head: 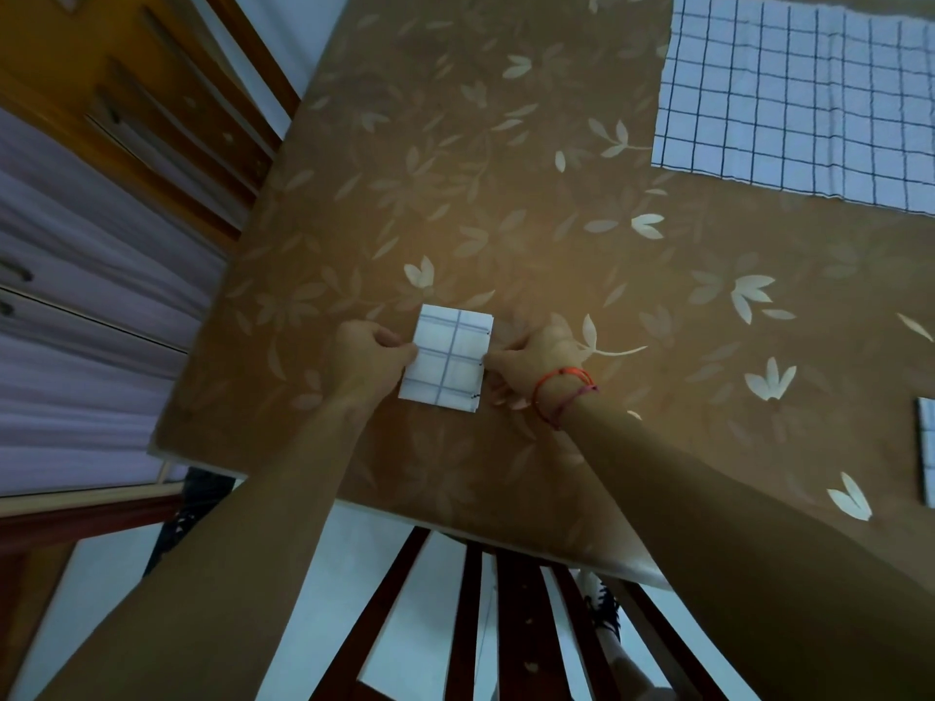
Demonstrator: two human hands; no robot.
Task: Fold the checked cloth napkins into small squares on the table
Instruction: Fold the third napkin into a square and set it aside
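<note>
Folded napkin (448, 359) lies on the worktop (506, 194) just below centre, toward 6 o'clock. It's a small rectangle w/ layered free edges on its 3 o'clock side. Left hand (372, 359) has fingers curled, thumb & fingertips pinching the napkin's 9 o'clock edge. Right hand (521, 366), w/ a red wrist band (561, 397), pinches the 3 o'clock edge where the layers stack. Main risk, imo: the layers slip vs each other if either pinch lets go unevenly, b/c thick stacked cloth wants to spring open, giving a skewed packet, not a square one. It looks taller than wide, so one more fold is prob needed; doing that w/o flattening first could trap a bulge & leave corners off. The worktop cover looks glossy, so the packet may slide toward the near edge at 6 o'clock, above the chair (526, 624), if pushed rather than pressed. Flat napkin (799, 93) at 1 o'clock is well apart & not yet folded. Another checked piece (926, 452) at 3 o'clock is cut by the frame edge, so can't tell its state.
</note>
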